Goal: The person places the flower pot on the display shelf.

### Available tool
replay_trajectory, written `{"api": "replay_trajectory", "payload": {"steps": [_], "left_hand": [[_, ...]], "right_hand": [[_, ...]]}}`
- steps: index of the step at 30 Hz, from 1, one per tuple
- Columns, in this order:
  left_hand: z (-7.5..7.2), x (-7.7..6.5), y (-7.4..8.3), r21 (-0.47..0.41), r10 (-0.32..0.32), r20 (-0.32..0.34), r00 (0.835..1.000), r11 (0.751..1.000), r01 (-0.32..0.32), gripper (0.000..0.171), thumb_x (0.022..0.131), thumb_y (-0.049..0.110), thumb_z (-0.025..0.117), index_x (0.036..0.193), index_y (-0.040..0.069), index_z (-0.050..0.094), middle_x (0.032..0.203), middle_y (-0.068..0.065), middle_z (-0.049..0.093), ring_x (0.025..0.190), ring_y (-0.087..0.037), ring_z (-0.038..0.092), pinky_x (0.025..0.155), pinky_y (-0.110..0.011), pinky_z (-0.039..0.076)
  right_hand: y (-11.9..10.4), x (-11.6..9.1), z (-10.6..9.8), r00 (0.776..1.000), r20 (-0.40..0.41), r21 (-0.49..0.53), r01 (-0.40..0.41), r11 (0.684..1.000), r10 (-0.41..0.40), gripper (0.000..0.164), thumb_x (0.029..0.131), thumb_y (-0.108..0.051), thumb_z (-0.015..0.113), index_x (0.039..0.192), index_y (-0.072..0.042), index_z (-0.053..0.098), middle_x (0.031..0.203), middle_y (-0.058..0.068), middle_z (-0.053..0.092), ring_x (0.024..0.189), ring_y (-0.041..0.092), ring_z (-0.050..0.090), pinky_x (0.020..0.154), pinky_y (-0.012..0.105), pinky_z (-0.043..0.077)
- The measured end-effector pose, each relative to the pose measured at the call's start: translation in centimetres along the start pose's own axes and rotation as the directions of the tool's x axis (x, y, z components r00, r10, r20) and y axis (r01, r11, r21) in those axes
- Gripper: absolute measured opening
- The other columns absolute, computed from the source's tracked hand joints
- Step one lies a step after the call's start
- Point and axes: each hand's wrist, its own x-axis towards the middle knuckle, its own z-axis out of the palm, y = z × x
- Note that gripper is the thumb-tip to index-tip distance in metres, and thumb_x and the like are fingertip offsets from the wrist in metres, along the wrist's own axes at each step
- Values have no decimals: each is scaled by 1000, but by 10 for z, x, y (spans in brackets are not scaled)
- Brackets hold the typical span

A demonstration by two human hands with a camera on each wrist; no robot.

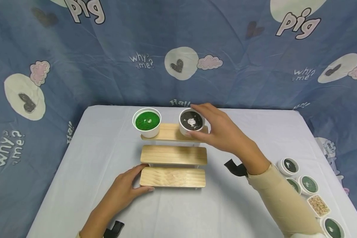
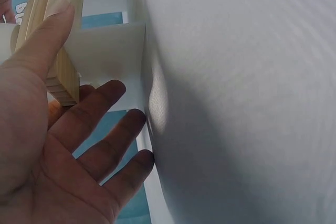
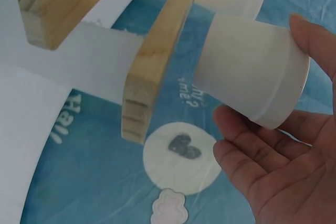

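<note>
A three-tier wooden stand (image 1: 173,155) with pale supports stands on the table. My left hand (image 1: 123,188) grips the left end of its lowest board, thumb at the near edge; in the left wrist view the thumb (image 2: 44,45) lies along the wood and the other fingers spread below. With my right hand (image 1: 220,129) I hold a white cup (image 3: 252,69) of dark filling with a white patch (image 1: 191,121) over the top board's right part. A gap shows between cup and board in the right wrist view. A white cup with green filling (image 1: 147,121) sits on that board's left end.
At the table's right side are several white cups, one with dark filling (image 1: 290,165) and others with green (image 1: 309,184), plus a square tub of beige pieces (image 1: 318,205). A blue printed cloth (image 1: 119,82) hangs behind the white tabletop (image 1: 107,148).
</note>
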Motion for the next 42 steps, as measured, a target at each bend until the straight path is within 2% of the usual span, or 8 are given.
{"api": "replay_trajectory", "payload": {"steps": [2, 6, 18, 31, 42], "left_hand": [[0, 0, 0, 1, 3, -5, 1000, 1000, -3, 79, 71, 61, 75, 136, 21, 53, 134, 1, 57, 123, -21, 53, 99, -44, 45], [0, 0, 0, 4, 11, -13, 1000, 1000, -10, 79, 71, 61, 74, 136, 21, 53, 134, 2, 57, 122, -21, 54, 98, -43, 45], [1, 0, 0, 2, 19, -14, 1000, 1000, -19, 78, 71, 59, 76, 136, 23, 53, 132, 2, 59, 119, -19, 56, 96, -43, 47], [0, 1, 2, 3, 7, -9, 1000, 1000, -6, 77, 71, 56, 79, 136, 24, 52, 127, 0, 62, 113, -19, 59, 93, -43, 49], [0, -1, 3, 3, 12, -14, 1000, 1000, -12, 78, 71, 57, 78, 136, 23, 53, 127, 1, 62, 112, -18, 60, 92, -42, 49]], "right_hand": [[-1, 2, 2, 1000, 3, 6, 5, 1000, -5, 74, 87, -43, 70, 146, -10, 41, 134, 1, 51, 96, 13, 56, 81, 29, 50], [-4, 6, 7, 1000, 11, 14, 10, 1000, -11, 75, 88, -46, 68, 146, -8, 41, 136, 3, 50, 124, 16, 48, 103, 34, 40], [-14, 18, 17, 999, 26, 47, 27, 999, -28, 76, 87, -47, 69, 146, -9, 40, 135, 3, 50, 123, 14, 48, 104, 32, 40], [-14, 21, 25, 999, 28, 29, 20, 999, -21, 78, 87, -52, 66, 146, -8, 41, 138, 4, 49, 126, 16, 46, 105, 33, 38], [-15, 21, 30, 999, 37, 34, -17, 999, 16, 79, 85, -51, 69, 146, -8, 40, 141, 3, 48, 128, 16, 44, 107, 34, 37]]}}
